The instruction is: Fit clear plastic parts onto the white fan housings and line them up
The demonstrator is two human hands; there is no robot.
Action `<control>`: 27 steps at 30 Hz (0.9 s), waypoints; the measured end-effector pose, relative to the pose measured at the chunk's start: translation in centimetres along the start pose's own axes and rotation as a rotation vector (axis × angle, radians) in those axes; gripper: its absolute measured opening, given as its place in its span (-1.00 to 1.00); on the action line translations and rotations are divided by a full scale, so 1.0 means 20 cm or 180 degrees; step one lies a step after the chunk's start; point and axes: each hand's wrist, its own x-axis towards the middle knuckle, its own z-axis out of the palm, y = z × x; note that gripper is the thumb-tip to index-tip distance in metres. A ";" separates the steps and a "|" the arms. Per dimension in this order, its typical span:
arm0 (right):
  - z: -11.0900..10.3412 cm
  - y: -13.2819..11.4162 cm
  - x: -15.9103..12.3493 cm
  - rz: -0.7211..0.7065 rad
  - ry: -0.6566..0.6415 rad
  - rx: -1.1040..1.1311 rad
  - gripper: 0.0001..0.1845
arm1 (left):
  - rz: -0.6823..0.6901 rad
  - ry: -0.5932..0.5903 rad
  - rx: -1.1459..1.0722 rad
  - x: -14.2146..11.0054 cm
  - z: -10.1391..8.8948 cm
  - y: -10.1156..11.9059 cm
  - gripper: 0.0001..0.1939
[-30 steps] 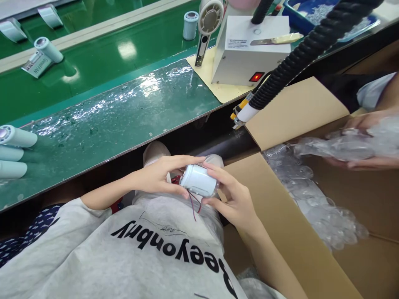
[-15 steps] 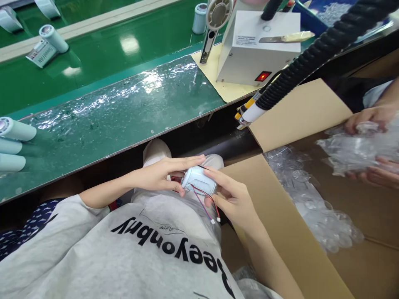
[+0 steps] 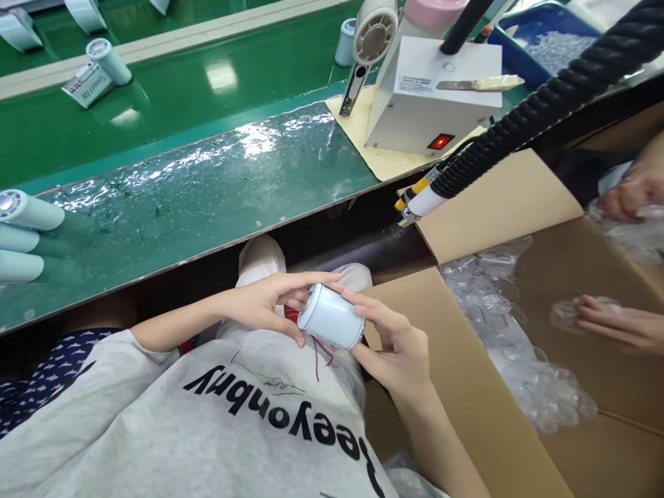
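Green worktop (image 3: 207,200) and grey shirt (image 3: 228,429) frame 1 pale blue cylinder (image 3: 332,316), held tilted above the lap between the person's 2 hands. The left hand (image 3: 259,301) cups its left end, fingers along the far side and thumb below; the right hand (image 3: 399,346) is clamped around the opposite end, so the hands are apart but joined through the cylinder. Within the last 0.5 s the cylinder has been turned: its smooth side now faces the camera, and the thin wires (image 3: 317,360), which crossed the visible side, hang from beneath. The wire exit is consequently hidden, and the turn suggests handling or inspection rather than release. Just to the right stands an open cardboard box (image 3: 451,373) with clear plastic pieces (image 3: 511,346) inside; over it, 1 co-worker's hand (image 3: 622,328) holds a clear piece (image 3: 563,315), the 2 hands having moved apart. Beyond the lap, a black hose (image 3: 519,135) slants down in front of a white machine (image 3: 436,90) with 1 lit red switch (image 3: 440,142) and a knife (image 3: 480,84) on top. At far left, 3 similar cylinders (image 3: 39,212) lie side by side on the worktop.
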 end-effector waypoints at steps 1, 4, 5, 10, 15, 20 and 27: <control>0.00 0.00 0.01 -0.0019 -0.0023 -0.0001 -0.36 | 0.0015 0.0011 -0.0031 0.00 0.00 0.00 0.06; 0.00 0.00 0.01 -0.0203 -0.0109 -0.0108 -0.36 | 0.0072 0.0024 -0.0057 0.00 0.01 -0.01 0.03; 0.00 0.00 0.02 -0.0317 -0.0120 -0.0177 -0.33 | 0.0075 0.0020 -0.0049 0.00 0.01 0.00 0.02; 0.00 0.04 0.02 -0.0867 0.0118 -0.0440 -0.26 | -0.0022 -0.0013 -0.0079 -0.01 -0.01 0.01 -0.02; 0.04 0.10 0.00 -0.1207 0.0065 -0.0901 -0.31 | -0.0655 0.0215 -0.0252 -0.03 0.00 -0.03 -0.14; 0.01 0.23 -0.03 -0.0607 -0.0616 -0.1248 -0.53 | -0.1880 0.0778 -0.0397 0.01 -0.02 -0.06 -0.23; -0.67 0.59 -0.06 0.1962 0.1113 -0.2339 -0.60 | -0.1422 0.2690 0.3848 0.18 -0.65 0.37 0.22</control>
